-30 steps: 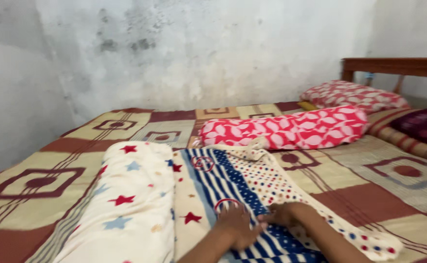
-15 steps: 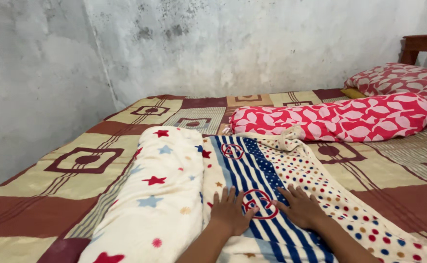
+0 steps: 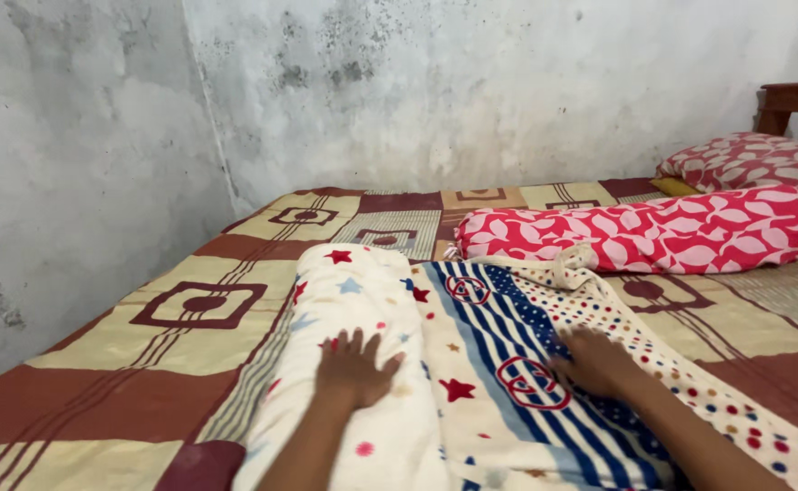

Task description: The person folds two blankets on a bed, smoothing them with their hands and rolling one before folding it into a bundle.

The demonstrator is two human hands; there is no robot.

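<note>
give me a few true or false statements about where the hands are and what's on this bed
1. The left hand lies flat on the cream star-print bolster. True.
2. The right hand grips the pink leaf-print bolster. False: it rests on the striped and dotted cloth, apart from that bolster.
3. The pink leaf-print bolster lies across the bed beyond the cloth. True.
4. The bedsheet is plain white. False: it has maroon and cream squares.
5. A pink patterned pillow sits by the wooden headboard. True.
</note>
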